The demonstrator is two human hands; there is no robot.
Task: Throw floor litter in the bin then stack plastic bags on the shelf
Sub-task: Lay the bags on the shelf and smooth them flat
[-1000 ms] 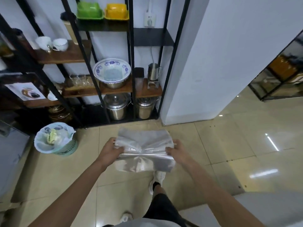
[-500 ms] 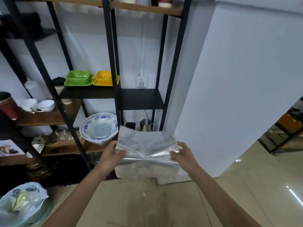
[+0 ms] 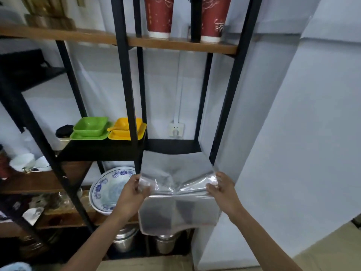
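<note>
A flat stack of clear plastic bags hangs between my hands, in front of the black metal shelf unit. My left hand grips its left edge and my right hand grips its right edge. The stack's far edge reaches up to the bare black shelf board in the right bay; whether it touches the board I cannot tell. The near half droops down over the steel pots. Only a sliver of the bin with its pale blue liner shows at the bottom left corner.
Green dishes and yellow dishes sit left of the bare board, behind a black upright. Two red paper cups stand on the wooden shelf above. A blue-patterned bowl and steel pots fill lower shelves. A white wall stands at right.
The view has tilted up from the floor to the shelves. Both hands have lifted the bag stack from waist height up to the black shelf board. The bin has dropped to the frame's corner.
</note>
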